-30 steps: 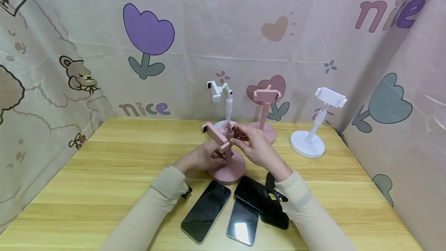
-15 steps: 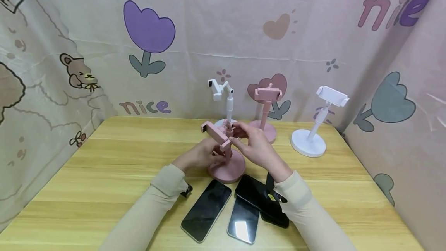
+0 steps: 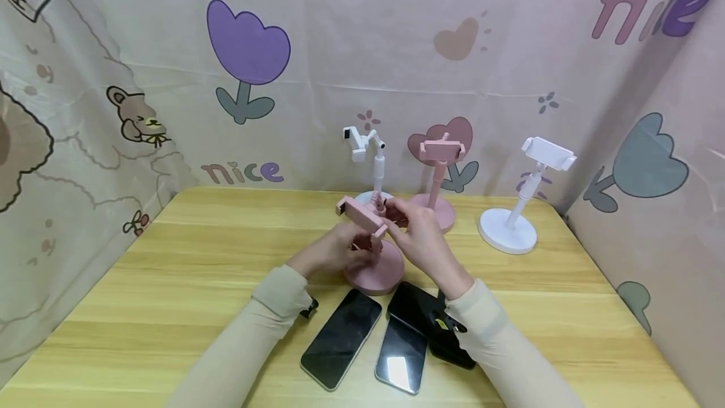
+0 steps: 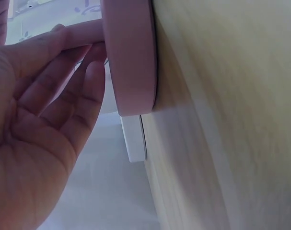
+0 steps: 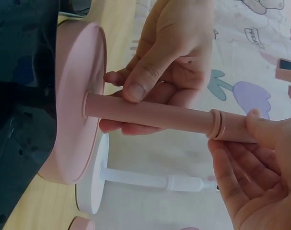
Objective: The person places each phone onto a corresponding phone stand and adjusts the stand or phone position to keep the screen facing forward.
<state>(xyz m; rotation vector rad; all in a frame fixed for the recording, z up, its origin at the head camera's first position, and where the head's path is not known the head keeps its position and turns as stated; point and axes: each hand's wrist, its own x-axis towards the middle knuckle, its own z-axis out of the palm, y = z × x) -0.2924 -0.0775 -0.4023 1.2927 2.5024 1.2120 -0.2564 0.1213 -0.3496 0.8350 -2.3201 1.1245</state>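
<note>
A pink phone stand [image 3: 368,279] with a round base stands on the table, its phone clamp [image 3: 361,214] tilted toward the left. Low on its pole [image 5: 155,115], my left hand [image 3: 334,249] pinches between thumb and fingers, just above the base. Higher up, the right hand [image 3: 423,241] grips the ribbed collar [image 5: 231,127] with thumb and fingertips, best seen in the right wrist view. In the left wrist view the left hand [image 4: 35,115] reaches behind the edge of the pink base [image 4: 131,57]. The clamp's joint is partly hidden by the right fingers.
In front of the base lie a dark phone [image 3: 342,340], a lighter-edged phone [image 3: 401,354] and a black phone [image 3: 416,310] overlapping it. Behind stand a white stand [image 3: 379,172], another pink stand [image 3: 438,175] and, farther right, a second white stand [image 3: 512,228]. A printed curtain [image 3: 340,36] surrounds the table.
The head view has shifted slightly, so the whole scene sits a little farther right. Both hands keep their places on the pink stand, and its clamp looks slightly lower against the stands behind.
</note>
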